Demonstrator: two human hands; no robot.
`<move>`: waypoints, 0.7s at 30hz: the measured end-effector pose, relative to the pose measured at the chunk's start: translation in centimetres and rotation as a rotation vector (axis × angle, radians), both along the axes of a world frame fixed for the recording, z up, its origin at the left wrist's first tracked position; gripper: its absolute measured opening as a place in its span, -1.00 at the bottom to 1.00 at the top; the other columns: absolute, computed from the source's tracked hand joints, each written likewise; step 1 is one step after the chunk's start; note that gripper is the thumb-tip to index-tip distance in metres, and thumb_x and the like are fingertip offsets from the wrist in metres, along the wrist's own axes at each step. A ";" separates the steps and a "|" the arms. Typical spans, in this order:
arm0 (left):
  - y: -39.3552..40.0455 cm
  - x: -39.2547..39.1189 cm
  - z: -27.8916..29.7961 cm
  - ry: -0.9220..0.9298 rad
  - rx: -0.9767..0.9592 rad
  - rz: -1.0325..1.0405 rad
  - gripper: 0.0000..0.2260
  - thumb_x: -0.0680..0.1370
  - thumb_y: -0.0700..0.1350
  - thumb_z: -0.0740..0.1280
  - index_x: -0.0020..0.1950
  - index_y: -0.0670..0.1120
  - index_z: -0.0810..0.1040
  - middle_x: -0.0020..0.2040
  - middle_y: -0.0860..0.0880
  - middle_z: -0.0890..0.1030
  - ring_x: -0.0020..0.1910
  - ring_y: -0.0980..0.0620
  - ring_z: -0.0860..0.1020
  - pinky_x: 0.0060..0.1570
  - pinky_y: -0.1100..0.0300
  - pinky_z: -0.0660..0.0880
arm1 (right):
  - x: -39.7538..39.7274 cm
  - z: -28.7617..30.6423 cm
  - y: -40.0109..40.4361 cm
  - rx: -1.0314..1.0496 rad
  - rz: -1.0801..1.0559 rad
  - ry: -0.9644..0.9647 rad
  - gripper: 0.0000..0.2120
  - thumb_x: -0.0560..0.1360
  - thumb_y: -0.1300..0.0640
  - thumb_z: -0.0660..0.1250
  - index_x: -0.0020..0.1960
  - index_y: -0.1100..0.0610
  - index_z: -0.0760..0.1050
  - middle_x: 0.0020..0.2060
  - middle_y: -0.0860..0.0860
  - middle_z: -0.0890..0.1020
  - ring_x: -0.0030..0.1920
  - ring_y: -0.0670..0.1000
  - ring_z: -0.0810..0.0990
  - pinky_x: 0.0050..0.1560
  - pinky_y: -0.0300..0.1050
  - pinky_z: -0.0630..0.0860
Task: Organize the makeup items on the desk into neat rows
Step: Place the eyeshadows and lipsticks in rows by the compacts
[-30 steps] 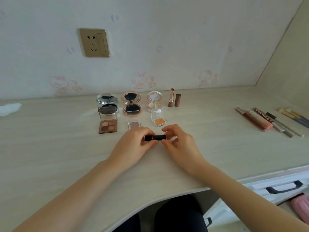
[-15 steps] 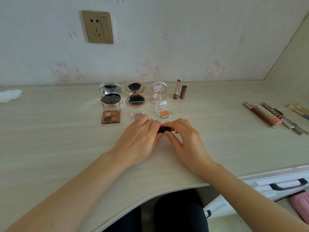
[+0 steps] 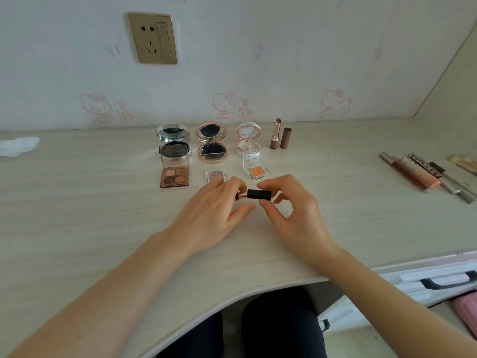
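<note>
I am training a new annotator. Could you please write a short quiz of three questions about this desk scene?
1. True or false: the black lipstick tube lies untouched on the desk.
2. Which sits directly in front of the silver compact? A) four-pan eyeshadow palette B) orange single eyeshadow C) brown lipstick cap
3. Fill in: the open lipstick stands ____ beside its cap.

Key: 1 false, both the left hand and the right hand hold it; 2 A; 3 upright.
</note>
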State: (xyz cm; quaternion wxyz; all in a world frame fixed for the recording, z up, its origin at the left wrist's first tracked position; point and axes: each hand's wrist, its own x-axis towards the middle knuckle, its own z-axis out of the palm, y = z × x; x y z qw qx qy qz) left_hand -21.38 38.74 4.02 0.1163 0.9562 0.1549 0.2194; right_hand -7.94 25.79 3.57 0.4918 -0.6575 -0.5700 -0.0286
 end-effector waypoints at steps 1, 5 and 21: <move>0.0 0.0 0.0 -0.017 -0.054 0.000 -0.68 0.57 0.15 0.08 0.09 -0.06 0.40 -0.10 0.02 0.46 -0.14 0.12 0.32 -0.18 0.20 0.32 | 0.0 0.2 -0.1 -0.008 -0.002 0.083 -0.77 0.46 0.31 0.39 0.07 0.10 0.54 -0.04 -0.05 0.59 -0.04 -0.14 0.55 -0.04 -0.30 0.48; 0.3 0.3 -0.4 -0.109 -0.303 0.017 -0.76 0.61 0.05 0.04 0.01 -0.06 0.41 -0.11 0.00 0.46 -0.08 0.11 0.40 -0.10 0.16 0.40 | 0.3 1.0 -0.4 0.025 -0.015 0.685 -0.85 0.51 0.30 0.31 0.01 0.10 0.56 -0.17 -0.07 0.63 -0.13 -0.09 0.58 -0.09 -0.21 0.52; -1.3 12.8 3.0 -0.377 -1.032 0.038 -0.85 0.63 -0.16 0.21 0.08 -0.21 0.51 -0.11 -0.01 0.67 0.02 0.00 0.62 0.12 0.09 0.53 | 9.8 2.1 0.9 -0.003 -0.258 0.923 -0.82 0.51 0.29 0.29 0.10 0.16 0.53 -0.21 0.05 0.51 -0.27 -0.04 0.50 -0.19 -0.17 0.52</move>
